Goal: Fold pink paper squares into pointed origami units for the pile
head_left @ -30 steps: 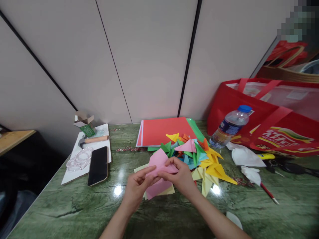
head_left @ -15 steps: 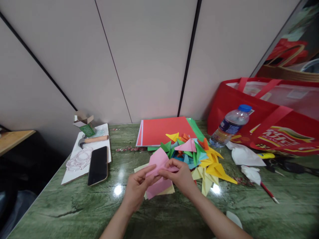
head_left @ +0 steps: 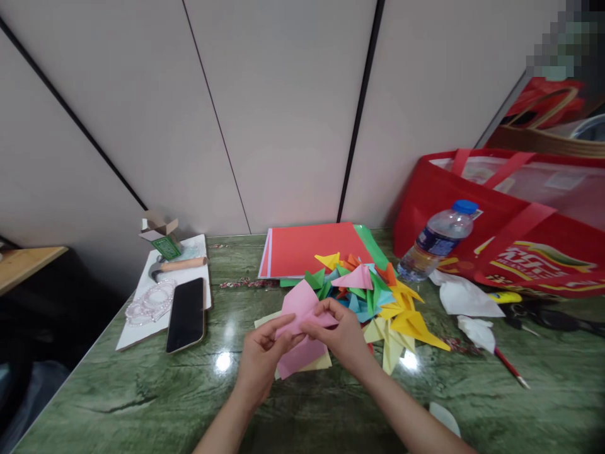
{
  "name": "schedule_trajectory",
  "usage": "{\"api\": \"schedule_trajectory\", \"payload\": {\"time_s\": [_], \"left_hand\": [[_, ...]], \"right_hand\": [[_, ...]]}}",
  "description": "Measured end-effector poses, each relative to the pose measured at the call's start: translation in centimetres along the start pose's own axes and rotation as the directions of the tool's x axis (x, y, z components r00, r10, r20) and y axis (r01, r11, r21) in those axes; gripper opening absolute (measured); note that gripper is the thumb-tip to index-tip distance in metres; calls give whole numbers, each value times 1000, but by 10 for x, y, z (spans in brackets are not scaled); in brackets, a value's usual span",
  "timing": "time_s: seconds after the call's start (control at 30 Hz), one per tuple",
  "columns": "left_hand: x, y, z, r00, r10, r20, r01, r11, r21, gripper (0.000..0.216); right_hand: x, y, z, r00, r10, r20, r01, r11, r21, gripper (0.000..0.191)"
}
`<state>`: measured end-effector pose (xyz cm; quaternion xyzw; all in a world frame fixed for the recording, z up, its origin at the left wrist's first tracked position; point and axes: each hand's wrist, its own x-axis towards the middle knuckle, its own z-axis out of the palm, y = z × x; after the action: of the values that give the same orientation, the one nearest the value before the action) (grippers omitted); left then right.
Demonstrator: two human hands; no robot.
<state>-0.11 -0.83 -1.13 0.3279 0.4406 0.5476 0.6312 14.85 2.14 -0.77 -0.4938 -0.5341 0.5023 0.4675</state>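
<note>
The table carries a pile of folded paper. Nearer than the pile and to its left, the left hand and right hand pinch the pink paper between thumbs and fingers. The step seems to be shaping a fold; the next move likely calls for keeping edges aligned while pressing the crease. Since half a second earlier, grip and paper look nearly unchanged.
</note>
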Motion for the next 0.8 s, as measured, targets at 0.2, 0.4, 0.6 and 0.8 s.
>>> {"api": "schedule_trajectory", "payload": {"time_s": [0.2,0.4,0.6,0.8], "left_hand": [[1,-1,2,998,-2,-57,4,999,33,31],[2,-2,2,994,7,-106,-5,1000,18,26],[2,-4,3,996,40,-85,-37,999,36,21],[1,-2,5,996,0,-84,2,1000,16,26]], "right_hand": [[2,5,2,984,-144,-105,135,987,-93,36],[3,9,5,996,-73,-58,75,997,32,32],[3,10,4,999,-27,-27,31,988,150,39],[4,8,2,999,-15,-29,19,990,140,37]]}}
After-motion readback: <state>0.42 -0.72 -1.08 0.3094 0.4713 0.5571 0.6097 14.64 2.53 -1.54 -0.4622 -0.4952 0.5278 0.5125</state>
